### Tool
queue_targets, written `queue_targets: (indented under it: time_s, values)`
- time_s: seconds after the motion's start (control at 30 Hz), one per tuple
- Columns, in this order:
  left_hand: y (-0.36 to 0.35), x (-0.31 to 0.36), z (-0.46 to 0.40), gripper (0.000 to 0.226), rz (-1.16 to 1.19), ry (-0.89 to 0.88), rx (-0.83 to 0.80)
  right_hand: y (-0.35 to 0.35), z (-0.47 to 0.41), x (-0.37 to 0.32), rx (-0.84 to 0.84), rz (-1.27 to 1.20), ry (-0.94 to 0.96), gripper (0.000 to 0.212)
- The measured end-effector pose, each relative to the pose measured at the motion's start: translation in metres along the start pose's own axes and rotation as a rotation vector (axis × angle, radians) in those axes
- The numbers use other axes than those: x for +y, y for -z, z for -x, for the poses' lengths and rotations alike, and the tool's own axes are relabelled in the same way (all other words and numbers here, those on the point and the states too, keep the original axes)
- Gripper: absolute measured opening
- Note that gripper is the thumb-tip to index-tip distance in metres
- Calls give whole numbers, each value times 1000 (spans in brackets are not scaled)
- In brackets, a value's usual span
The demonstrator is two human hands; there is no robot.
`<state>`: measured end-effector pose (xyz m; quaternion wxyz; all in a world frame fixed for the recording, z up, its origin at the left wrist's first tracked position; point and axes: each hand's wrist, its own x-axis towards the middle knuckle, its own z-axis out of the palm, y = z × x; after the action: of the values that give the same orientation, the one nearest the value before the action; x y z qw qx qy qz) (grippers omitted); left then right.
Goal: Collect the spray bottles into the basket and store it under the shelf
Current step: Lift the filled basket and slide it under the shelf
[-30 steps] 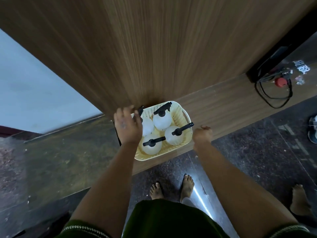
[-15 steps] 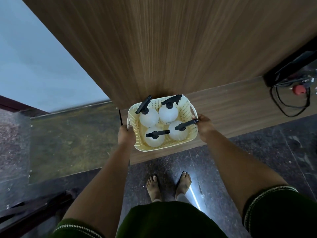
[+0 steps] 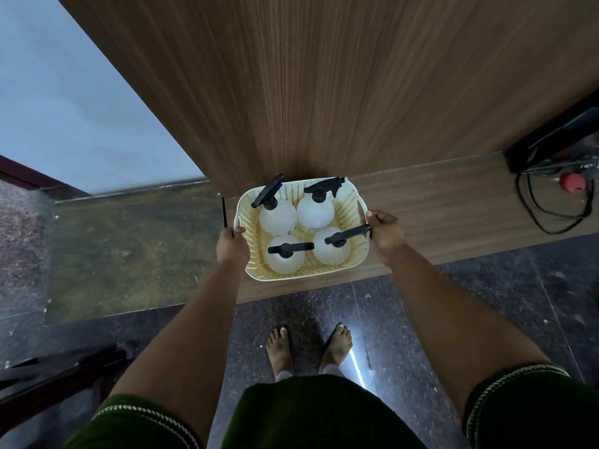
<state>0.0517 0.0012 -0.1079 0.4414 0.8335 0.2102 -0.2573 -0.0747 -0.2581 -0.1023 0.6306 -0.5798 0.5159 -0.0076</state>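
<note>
Hands grip cream perforated plastic basket (image 3: 351, 202): left hand (image 3: 230, 247) and right hand (image 3: 385, 233) closed on opposite rims; four white black-nozzled spray bottles (image 3: 315, 212) inside.

wooden ledge (image 3: 453, 202), basket (image 3: 301, 273), black cables (image 3: 551, 218)

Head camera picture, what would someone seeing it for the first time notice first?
The cream basket at the centre, holding four white spray bottles with black trigger heads, sits on a low wooden ledge against a tall wood panel. The left hand and right hand grip its two sides. At far right, a tangle of black cable with a red knob lies on the ledge.
</note>
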Motion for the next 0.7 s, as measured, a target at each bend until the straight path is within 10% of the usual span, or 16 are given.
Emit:
queue_targets:
  time_s: [0.7]
  values:
    - [25,-64,107,28,53,-152,28,52,96,44,-46,-325,61,23]
